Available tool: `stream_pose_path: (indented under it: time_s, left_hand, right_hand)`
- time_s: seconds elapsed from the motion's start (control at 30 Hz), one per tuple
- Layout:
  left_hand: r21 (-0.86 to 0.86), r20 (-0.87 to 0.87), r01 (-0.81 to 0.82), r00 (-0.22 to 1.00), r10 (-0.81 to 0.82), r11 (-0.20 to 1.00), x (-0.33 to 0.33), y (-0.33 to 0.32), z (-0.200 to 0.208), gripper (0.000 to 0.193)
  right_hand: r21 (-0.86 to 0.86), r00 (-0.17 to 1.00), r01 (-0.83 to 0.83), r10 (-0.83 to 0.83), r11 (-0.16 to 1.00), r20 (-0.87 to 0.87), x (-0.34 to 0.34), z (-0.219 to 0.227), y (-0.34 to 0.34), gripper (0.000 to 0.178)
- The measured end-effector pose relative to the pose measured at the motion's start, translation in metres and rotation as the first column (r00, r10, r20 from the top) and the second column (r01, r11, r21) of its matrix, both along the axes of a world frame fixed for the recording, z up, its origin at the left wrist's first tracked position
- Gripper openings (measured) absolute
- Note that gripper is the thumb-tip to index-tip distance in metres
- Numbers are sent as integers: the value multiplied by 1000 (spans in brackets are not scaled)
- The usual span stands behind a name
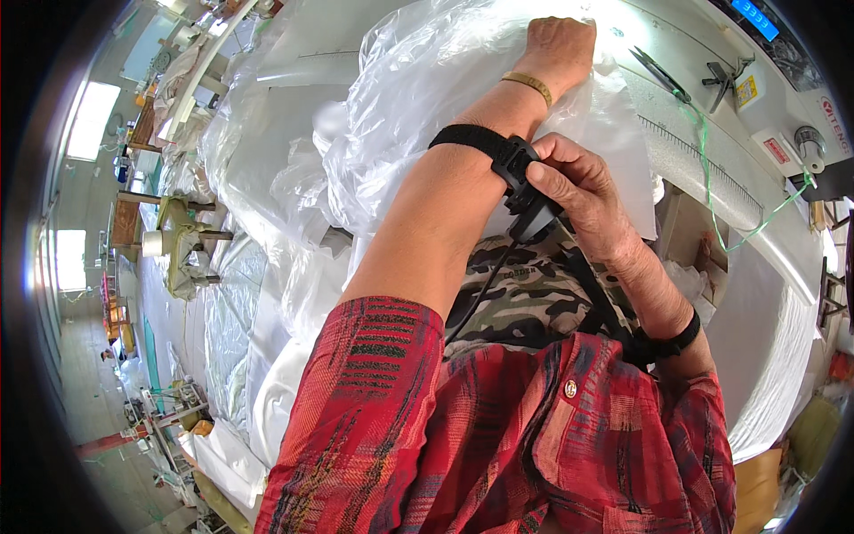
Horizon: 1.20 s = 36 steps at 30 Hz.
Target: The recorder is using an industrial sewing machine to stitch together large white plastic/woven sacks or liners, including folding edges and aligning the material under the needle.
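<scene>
My left forearm stretches up and to the right across the view, and my left hand (560, 52) is closed in a fist at the top, over white, see-through plastic sheeting (400, 116). Its fingers curl away, so whatever they might hold is hidden. Below the yellowish bracelet (531, 86), a black strap (467, 136) with a black device (534, 209) circles the forearm. My right hand (583, 187) comes from the right, its thumb and fingers pinching the device's edge near the strap buckle. A black cable (487, 289) runs down from the device.
Dark pointed snips (660, 76) lie on the white table, which has a ruler scale (703, 160). Right of them are a sewing machine (774, 116) with a blue display (754, 18) and a green thread (707, 169). More plastic is heaped at left, near a stool (182, 245).
</scene>
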<state>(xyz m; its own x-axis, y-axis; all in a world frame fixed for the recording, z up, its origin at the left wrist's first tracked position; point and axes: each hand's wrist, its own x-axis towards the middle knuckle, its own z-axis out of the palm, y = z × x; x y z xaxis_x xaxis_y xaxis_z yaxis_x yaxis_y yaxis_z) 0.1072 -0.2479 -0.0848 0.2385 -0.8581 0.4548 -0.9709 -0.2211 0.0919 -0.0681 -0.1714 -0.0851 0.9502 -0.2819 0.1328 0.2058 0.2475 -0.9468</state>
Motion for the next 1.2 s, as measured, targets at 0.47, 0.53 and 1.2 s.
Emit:
stream_pose_path:
  time_s: [0.47, 0.53, 1.2]
  left_hand:
    - [-279, -530, 15, 831, -167, 960, 47, -24, -22, 18]
    - [-276, -561, 11, 810, -170, 961, 47, -23, -23, 19]
    - [-268, -327, 87, 929, -175, 960, -103, 238, 10, 56]
  right_hand:
    - [39, 999, -33, 31, 999, 35, 4, 2, -6, 27]
    - [13, 1000, -14, 14, 1000, 3, 2, 1, -5, 28]
    - [-661, 612, 671, -754, 335, 239, -98, -6, -28, 49]
